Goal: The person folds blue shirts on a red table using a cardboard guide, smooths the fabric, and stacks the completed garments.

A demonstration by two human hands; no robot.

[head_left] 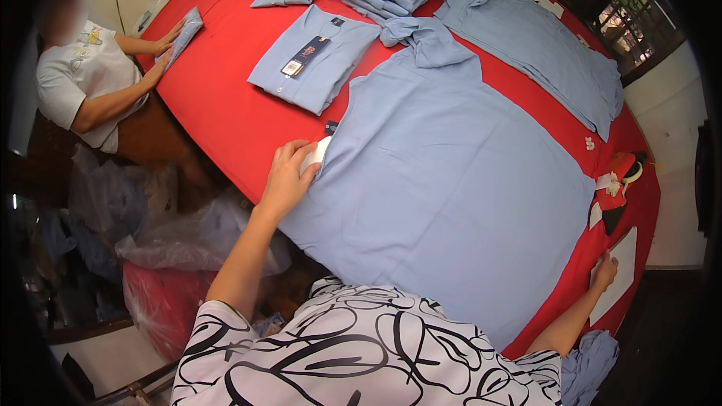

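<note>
A light blue shirt lies spread flat, back up, on the red table in front of me. My left hand rests on the shirt's left edge, fingers on a white card tucked at the hem. My right hand is far to the right at the table's edge, touching a white sheet of card. Whether its fingers grip the sheet is unclear.
A folded blue shirt with a tag lies beyond my left hand. Stacks of blue shirts fill the far side. Another person at the left presses a folded garment. Plastic bags sit below the table.
</note>
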